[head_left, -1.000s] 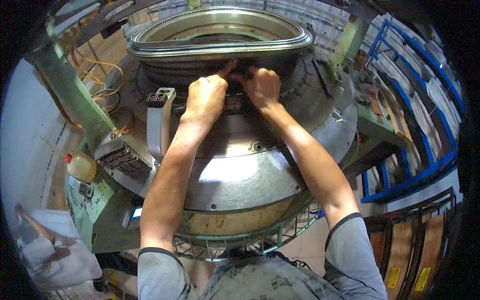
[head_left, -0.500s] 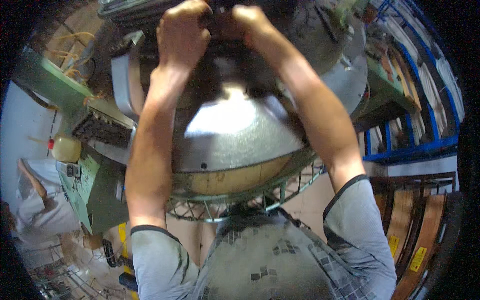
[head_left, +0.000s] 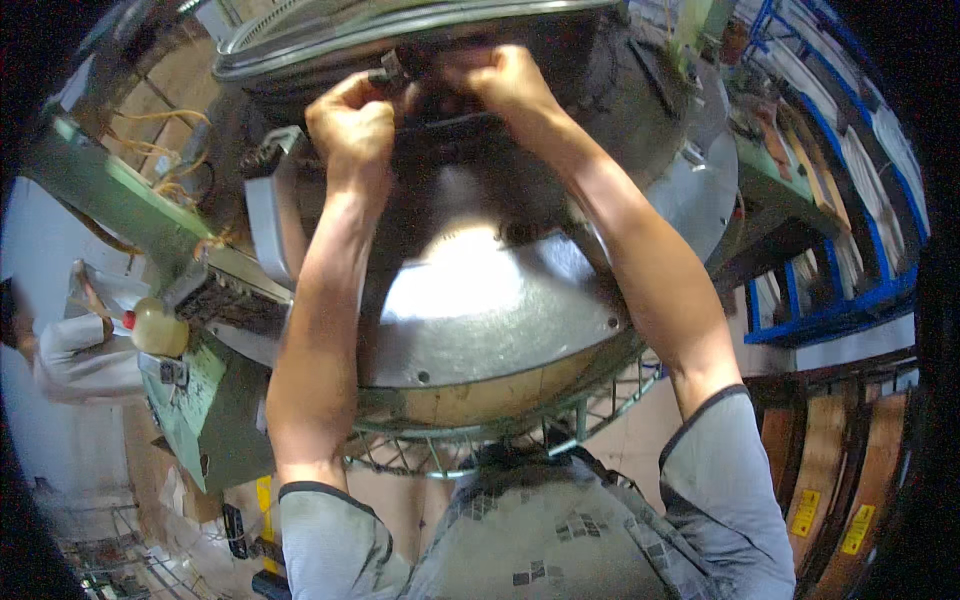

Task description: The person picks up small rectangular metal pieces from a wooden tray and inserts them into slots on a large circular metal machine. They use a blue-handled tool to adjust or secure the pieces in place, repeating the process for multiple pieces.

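Both my arms reach forward over a large round machine with a shiny grey metal plate (head_left: 470,340) on its near side. My left hand (head_left: 352,130) is closed, thumb and fingers pinched at a small dark metal piece (head_left: 391,66) below the machine's bright upper ring (head_left: 420,38). I cannot make out what kind of piece it is. To its right, my right hand (head_left: 512,85) has curled fingers pressed together in front of the dark middle of the machine. Blur and shadow hide what they hold, if anything.
A grey upright bracket (head_left: 272,215) stands beside my left forearm. Farther left are a green machine arm (head_left: 130,190) and a yellowish bottle with a red cap (head_left: 160,328). Another person (head_left: 85,350) is at the far left. A blue rack (head_left: 850,310) stands at the right.
The view has shifted, so the machine's upper ring now shows more. Both hands appear lower in the picture, and the small metal piece at my left fingers has come into sight.
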{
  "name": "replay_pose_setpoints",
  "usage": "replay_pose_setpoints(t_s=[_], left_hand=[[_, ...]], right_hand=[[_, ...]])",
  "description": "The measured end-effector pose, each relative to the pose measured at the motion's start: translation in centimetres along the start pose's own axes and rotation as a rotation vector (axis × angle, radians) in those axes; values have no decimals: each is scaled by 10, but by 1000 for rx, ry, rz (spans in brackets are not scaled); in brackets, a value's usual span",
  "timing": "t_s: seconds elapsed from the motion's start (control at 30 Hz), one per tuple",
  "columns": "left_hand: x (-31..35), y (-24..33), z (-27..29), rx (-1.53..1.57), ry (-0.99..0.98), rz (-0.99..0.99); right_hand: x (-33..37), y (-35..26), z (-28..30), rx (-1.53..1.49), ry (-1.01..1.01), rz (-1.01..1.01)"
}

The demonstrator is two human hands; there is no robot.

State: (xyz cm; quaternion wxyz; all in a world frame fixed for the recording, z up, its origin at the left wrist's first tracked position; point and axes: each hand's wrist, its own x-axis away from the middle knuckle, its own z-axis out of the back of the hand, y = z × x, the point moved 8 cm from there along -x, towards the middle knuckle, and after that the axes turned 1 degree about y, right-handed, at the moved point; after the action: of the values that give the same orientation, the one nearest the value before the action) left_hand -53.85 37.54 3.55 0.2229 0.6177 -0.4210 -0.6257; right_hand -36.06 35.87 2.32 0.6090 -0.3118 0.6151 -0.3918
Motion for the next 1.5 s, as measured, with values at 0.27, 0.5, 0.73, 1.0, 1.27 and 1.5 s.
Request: replay_pose_setpoints(t_s=[0.27, 0.5, 0.73, 1.0, 1.27, 1.5], left_hand=[[15, -31, -16, 178, -80, 369], [18, -32, -20, 70, -201, 450], [22, -34, -23, 80, -196, 532], [19, -17, -14, 117, -30, 514], [7, -36, -6, 57, -165, 387], [11, -23, -15, 47, -164, 341]], right_hand=[[40, 2, -7, 526, -89, 11], [48, 14, -6, 251, -157, -110], [57, 27, -10, 126, -236, -280], [48, -25, 37, 766, -44, -131], [319, -61, 296, 695, 986, 12], [597, 142, 327, 876, 722, -939]])
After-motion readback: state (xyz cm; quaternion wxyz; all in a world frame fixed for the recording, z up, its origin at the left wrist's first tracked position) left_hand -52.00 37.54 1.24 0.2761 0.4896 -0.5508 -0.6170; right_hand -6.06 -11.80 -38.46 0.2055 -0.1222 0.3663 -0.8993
